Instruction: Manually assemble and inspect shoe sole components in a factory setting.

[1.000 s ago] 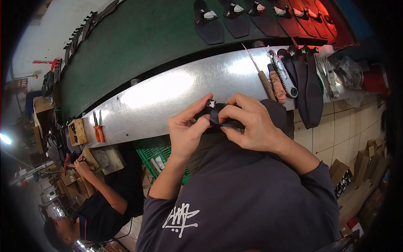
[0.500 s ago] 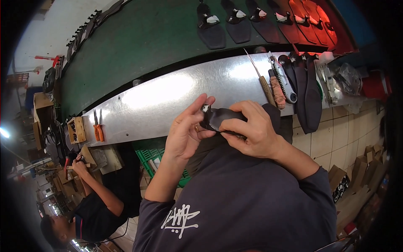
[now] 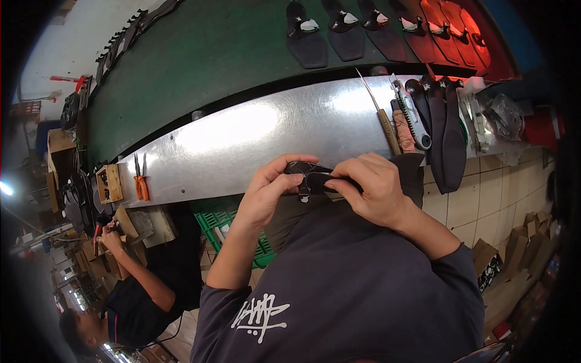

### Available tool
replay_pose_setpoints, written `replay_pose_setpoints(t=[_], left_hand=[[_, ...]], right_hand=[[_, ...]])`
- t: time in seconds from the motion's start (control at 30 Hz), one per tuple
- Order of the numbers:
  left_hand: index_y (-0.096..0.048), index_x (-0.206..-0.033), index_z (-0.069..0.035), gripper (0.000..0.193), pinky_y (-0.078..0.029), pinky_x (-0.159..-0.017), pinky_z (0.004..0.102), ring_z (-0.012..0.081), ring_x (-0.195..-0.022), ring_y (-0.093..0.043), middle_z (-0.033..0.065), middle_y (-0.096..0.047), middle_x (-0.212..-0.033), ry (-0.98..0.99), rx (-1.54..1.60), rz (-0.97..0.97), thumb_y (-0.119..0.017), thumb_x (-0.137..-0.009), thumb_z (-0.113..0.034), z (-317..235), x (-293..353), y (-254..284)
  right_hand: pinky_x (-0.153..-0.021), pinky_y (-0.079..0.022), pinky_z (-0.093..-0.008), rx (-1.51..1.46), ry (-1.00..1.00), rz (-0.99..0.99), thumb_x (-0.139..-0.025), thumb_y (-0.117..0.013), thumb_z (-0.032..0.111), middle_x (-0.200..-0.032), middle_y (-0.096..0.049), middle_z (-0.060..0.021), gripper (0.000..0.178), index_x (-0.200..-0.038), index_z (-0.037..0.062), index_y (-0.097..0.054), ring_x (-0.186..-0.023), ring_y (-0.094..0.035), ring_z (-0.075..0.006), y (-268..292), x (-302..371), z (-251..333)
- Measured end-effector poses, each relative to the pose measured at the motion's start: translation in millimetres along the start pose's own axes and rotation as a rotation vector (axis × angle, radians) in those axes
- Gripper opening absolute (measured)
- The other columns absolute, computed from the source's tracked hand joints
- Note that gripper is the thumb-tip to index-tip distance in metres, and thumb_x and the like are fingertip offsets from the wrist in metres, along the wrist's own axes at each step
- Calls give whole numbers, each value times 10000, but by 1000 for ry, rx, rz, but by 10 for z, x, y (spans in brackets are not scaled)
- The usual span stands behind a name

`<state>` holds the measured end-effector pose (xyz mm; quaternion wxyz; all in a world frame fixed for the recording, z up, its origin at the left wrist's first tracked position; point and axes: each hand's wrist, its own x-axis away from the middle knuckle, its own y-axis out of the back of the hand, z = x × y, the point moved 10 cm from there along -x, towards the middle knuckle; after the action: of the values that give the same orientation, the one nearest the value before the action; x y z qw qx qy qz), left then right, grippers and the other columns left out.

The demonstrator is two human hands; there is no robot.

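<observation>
Just past the near edge of the metal bench, my two hands hold a dark sandal sole with a strap. My left hand pinches the strap end, its thumb on top and fingers behind. A small white patch hangs from the strap's lower side. Further along the sole, my right hand grips it between thumb and fingers. The rear part of the sole runs out behind my right hand, partly hidden. To the right on the bench lie an awl, a tape-wrapped tool and a utility knife.
Beyond the metal bench, several strapped soles lie on a green belt, some under red light. Dark soles overhang the bench at right. Orange pliers and a wooden box sit left, near a co-worker's hand.
My left hand has closed from loosely spread fingers onto the strap end. The sole has turned in my hands, so the white patch has gone from the upper side to the lower.
</observation>
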<state>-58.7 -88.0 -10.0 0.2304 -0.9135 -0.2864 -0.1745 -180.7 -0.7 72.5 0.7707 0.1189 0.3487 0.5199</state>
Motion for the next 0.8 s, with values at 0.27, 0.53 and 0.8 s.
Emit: replay_pose_setpoints(t=[0.27, 0.53, 0.8], left_hand=[[-615, -1173, -4, 281, -494, -759, 217, 78, -891, -617, 46, -664, -1040, 46, -16, 28, -523, -907, -15, 54, -40, -114], [-658, -1070, 18, 199, -525, -653, 210, 67, -779, -630, 35, -688, -889, 27, -84, -61, -626, -915, -102, 185, -61, -53], [-669, -978, 0, 153, -500, -573, 192, 46, -704, -603, 19, -682, -831, 51, -68, -155, -665, -902, -132, 242, -68, 4]], right_hand=[[-567, -421, -355, 21, -6, 5, -755, -746, 134, -642, -570, -49, 176, -777, 82, -579, -595, -576, -242, -67, 34, -37], [-595, -442, -372, -40, -90, 22, -771, -734, 127, -661, -582, -69, 179, -852, 70, -585, -619, -589, -269, -107, 61, -114], [-620, -461, -390, -34, -40, 69, -792, -717, 122, -678, -593, -103, 176, -924, 50, -625, -643, -600, -294, -173, 104, -130]])
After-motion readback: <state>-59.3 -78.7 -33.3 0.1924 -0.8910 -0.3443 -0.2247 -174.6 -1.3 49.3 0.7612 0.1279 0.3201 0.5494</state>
